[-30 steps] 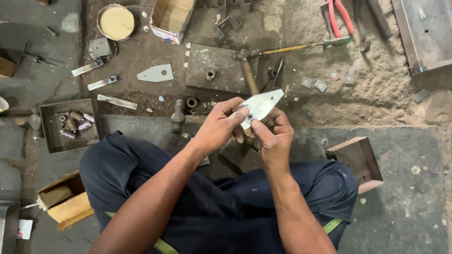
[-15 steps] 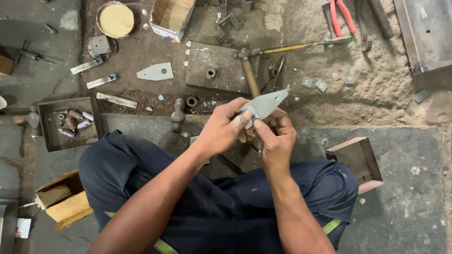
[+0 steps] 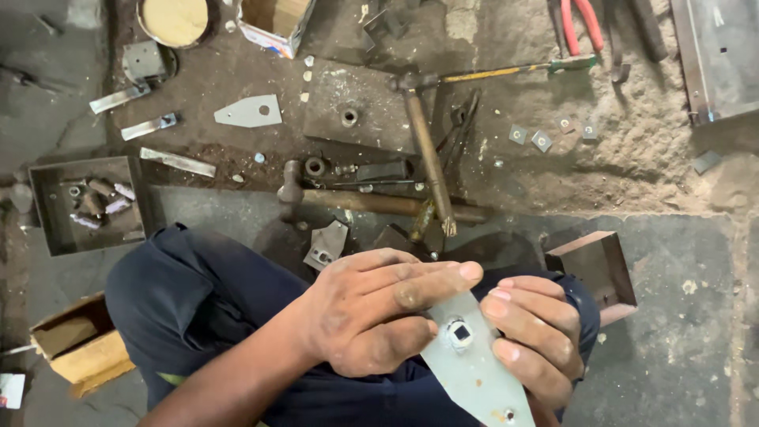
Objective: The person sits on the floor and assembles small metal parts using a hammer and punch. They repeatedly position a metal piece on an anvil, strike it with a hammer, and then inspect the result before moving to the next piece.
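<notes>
Lower centre of frame: both hands grip a flat, tapered grey metal plate [image 3: 474,368] over the lap. Left hand [image 3: 379,316] clamps its upper end, index finger along the edge; right hand [image 3: 538,340] curls under the right side. A small square-holed silver fitting [image 3: 458,334] sits in the plate — best kept level and pressed squarely so it seats flush, not cocked.

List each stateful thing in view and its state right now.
Metal plate: held in both hands, small square-holed fitting in it.
Left hand: gripping plate.
Right hand: gripping plate edge.
Hammer: lying flat.
Red pliers: lying unused.
Metal tray: holds small parts.
</notes>
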